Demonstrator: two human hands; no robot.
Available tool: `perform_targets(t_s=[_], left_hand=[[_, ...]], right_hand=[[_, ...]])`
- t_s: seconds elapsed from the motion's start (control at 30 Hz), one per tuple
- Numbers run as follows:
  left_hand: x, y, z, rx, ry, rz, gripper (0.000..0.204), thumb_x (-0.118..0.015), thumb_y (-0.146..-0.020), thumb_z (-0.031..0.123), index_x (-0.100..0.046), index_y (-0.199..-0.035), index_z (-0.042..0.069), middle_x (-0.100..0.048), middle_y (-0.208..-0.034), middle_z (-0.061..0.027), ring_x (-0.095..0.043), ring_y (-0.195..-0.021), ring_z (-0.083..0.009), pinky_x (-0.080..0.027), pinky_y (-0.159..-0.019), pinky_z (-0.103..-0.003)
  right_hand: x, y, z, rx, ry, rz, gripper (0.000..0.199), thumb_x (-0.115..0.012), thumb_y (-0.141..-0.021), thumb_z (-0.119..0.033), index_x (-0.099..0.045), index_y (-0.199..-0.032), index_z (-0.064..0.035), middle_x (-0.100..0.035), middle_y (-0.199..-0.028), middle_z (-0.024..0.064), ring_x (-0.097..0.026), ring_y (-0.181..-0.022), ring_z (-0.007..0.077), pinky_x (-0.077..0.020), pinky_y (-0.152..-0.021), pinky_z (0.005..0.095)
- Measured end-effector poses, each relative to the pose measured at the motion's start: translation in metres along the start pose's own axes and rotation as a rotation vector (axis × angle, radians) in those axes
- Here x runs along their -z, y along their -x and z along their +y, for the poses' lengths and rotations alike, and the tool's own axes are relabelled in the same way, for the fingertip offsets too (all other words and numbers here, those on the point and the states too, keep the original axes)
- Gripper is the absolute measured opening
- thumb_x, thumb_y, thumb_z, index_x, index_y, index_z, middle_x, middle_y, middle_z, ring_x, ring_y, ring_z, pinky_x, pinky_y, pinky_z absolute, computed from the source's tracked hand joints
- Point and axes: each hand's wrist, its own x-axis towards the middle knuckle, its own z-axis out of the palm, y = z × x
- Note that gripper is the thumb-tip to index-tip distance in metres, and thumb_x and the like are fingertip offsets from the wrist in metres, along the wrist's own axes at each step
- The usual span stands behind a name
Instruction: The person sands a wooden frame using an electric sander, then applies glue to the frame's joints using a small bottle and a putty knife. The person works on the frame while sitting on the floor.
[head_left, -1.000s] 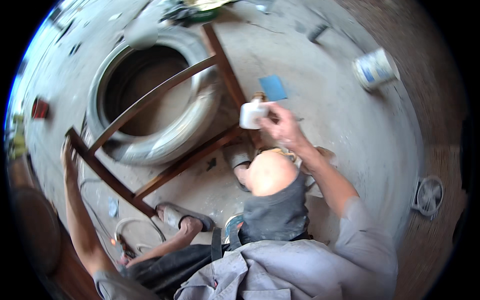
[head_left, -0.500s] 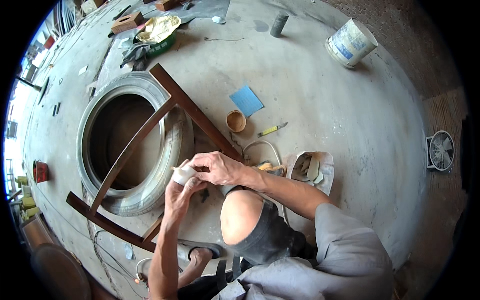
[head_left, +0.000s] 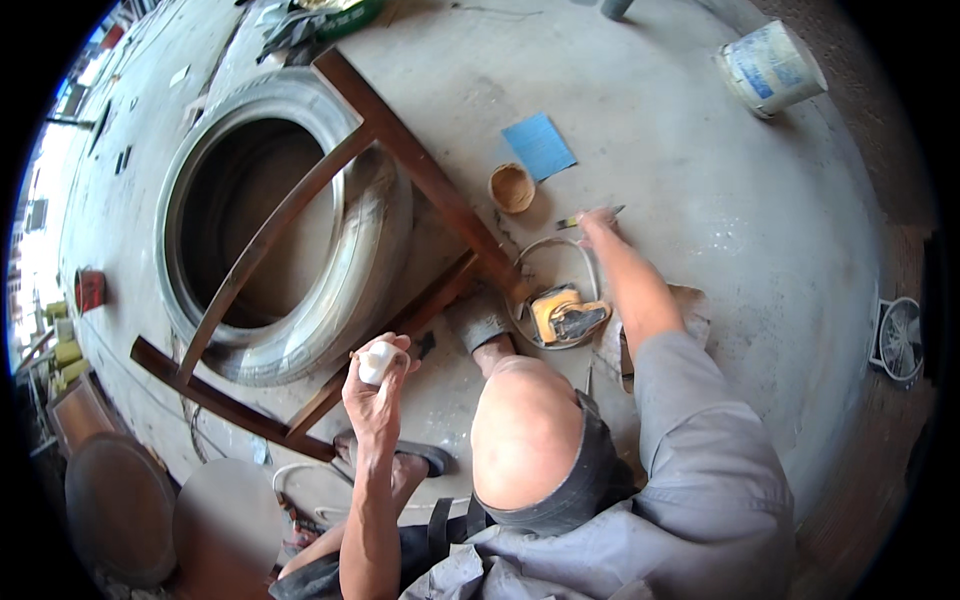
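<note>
My left hand (head_left: 372, 392) is raised at the lower middle, fingers closed round a small white bottle (head_left: 378, 362) with a thin tip. On the right, my right hand (head_left: 600, 228) reaches down to the floor, its fingers closed on a yellow utility knife (head_left: 567, 221). The hand covers the knife's middle, while its dark end (head_left: 619, 210) sticks out beyond the fingers. Left of the knife is a brown bowl (head_left: 512, 189), with a blue square sheet (head_left: 540, 146) beside it. A brown wooden frame (head_left: 408, 165) rests across a tyre (head_left: 375, 235).
A yellow and black power sander (head_left: 560, 316) with a pale cord lies ahead of my knee. Partly behind my right arm is a pale open container (head_left: 690, 305). A white bucket (head_left: 772, 68) is at the far right, near a fan (head_left: 898, 340).
My right hand has left the white bottle and gone right to the knife. The bottle stays in my left hand. My view has shifted, uncovering the sander.
</note>
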Motion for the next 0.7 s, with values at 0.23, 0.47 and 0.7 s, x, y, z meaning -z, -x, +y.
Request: perform_targets(t_s=[0.23,0.47,0.7], left_hand=[[-0.01,0.031,0.011,0.008,-0.005,0.175,0.036,-0.07,-0.098,0.01,-0.061,-0.131,-0.002,-0.071,-0.117,-0.0129,-0.067,-0.109,-0.0189,-0.058,-0.095,-0.035],[0.001,0.061,0.038,-0.086,-0.072,0.154,0.023,-0.07,-0.095,0.004,-0.066,-0.118,0.001,-0.073,-0.11,-0.0063,-0.068,-0.101,-0.0125,-0.054,-0.089,-0.028],[0.005,0.085,0.078,-0.191,0.075,0.15,0.029,-0.07,-0.098,0.005,-0.06,-0.125,0.002,-0.069,-0.106,-0.0056,-0.068,-0.1,-0.0128,-0.06,-0.087,-0.029]], right_hand=[[-0.017,0.0,-0.002,0.066,-0.034,-0.133,0.043,-0.075,-0.088,-0.027,-0.066,-0.121,-0.0005,-0.07,-0.106,0.0183,-0.073,-0.082,0.0297,-0.0653,-0.061,0.0405],[0.023,-0.023,0.001,0.653,0.201,0.154,0.049,-0.072,-0.086,-0.037,-0.063,-0.123,-0.0053,-0.073,-0.107,0.0188,-0.07,-0.099,0.0348,-0.0541,-0.088,0.0482],[0.155,0.135,-0.096,0.989,-0.307,-0.269,0.03,-0.052,-0.103,-0.019,-0.053,-0.132,-0.009,-0.065,-0.095,0.0059,-0.06,-0.071,0.0132,-0.051,-0.058,0.0291]])
